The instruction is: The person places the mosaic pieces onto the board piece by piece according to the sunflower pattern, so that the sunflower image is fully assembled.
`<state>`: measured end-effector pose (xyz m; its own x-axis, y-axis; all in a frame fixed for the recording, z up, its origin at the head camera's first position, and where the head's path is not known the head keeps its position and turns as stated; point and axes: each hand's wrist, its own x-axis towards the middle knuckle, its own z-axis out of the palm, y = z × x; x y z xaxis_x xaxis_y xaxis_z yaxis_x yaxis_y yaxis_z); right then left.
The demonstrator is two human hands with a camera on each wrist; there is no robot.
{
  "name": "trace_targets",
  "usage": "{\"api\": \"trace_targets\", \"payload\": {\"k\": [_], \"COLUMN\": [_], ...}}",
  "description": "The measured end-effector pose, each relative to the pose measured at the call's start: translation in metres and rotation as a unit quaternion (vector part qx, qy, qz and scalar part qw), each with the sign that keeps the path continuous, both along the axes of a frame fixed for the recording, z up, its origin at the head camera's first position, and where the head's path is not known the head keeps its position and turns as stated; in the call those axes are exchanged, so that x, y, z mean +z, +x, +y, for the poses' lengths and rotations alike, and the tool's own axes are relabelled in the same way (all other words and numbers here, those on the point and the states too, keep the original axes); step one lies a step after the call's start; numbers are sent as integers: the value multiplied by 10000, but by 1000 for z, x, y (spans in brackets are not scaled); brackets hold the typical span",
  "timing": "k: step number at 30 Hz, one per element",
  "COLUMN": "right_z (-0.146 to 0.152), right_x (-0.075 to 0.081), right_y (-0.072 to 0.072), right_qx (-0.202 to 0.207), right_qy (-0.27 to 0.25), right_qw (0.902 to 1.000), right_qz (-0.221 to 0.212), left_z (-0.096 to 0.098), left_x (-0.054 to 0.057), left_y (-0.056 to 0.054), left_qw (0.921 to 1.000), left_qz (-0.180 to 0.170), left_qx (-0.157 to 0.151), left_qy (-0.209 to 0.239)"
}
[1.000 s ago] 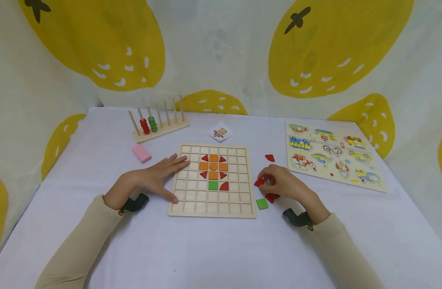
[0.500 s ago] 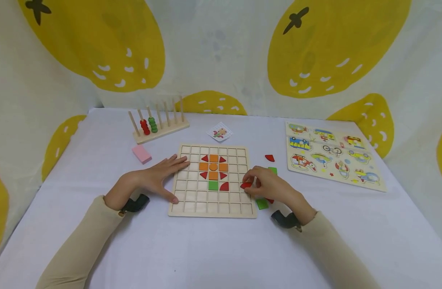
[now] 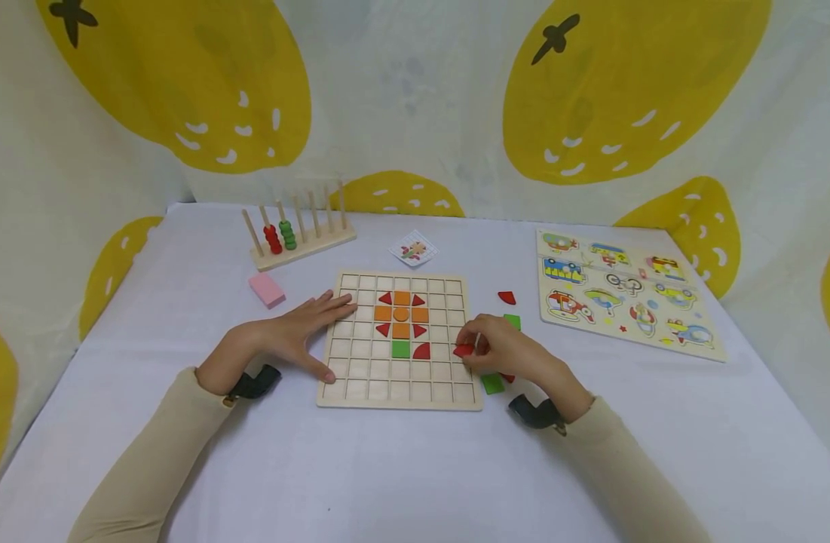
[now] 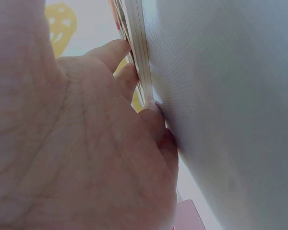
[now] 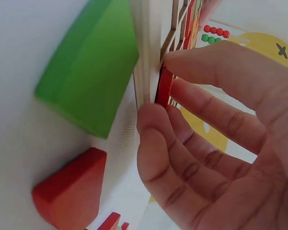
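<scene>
A wooden grid board (image 3: 401, 392) lies flat on the white cloth. Set in its cells are orange squares (image 3: 401, 330) around an orange circle, red triangles, a green square (image 3: 400, 348) and a red quarter-circle (image 3: 421, 351). My left hand (image 3: 286, 335) rests spread on the board's left edge, thumb and fingertips on the wood. Over the right edge, my right hand (image 3: 506, 348) pinches another red quarter-circle piece (image 3: 463, 351) between thumb and fingers. In the right wrist view this red piece (image 5: 164, 87) is seen edge-on, low over the board.
Loose green pieces (image 3: 492, 384) and red ones (image 3: 506, 298) lie right of the board. Behind it is a pattern card (image 3: 413, 248). A peg rack with beads (image 3: 306, 247) and a pink block (image 3: 267, 290) are left; a vehicle puzzle (image 3: 625, 290) lies right.
My right hand has moved left from the loose pieces onto the board's right edge, carrying the red quarter-circle; over the last half second it barely moves. My left hand stays put.
</scene>
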<state>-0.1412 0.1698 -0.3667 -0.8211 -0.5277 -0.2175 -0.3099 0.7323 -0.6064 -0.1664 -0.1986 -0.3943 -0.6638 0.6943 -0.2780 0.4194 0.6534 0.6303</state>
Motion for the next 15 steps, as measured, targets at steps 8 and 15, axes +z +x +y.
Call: {"api": "trace_targets", "payload": {"k": [8, 15], "right_z": [-9, -22], "right_x": [-1, -5], "right_y": [0, -2], "right_qx": [70, 181], "right_qy": [-171, -193], "right_qw": [9993, 9989], "right_qz": [313, 376], "left_z": [-1, 0], "left_x": [-3, -1], "left_y": [0, 0], "left_qw": [10000, 10000], "left_qz": [-8, -5], "left_qx": [18, 35], "left_qy": [-47, -56]}}
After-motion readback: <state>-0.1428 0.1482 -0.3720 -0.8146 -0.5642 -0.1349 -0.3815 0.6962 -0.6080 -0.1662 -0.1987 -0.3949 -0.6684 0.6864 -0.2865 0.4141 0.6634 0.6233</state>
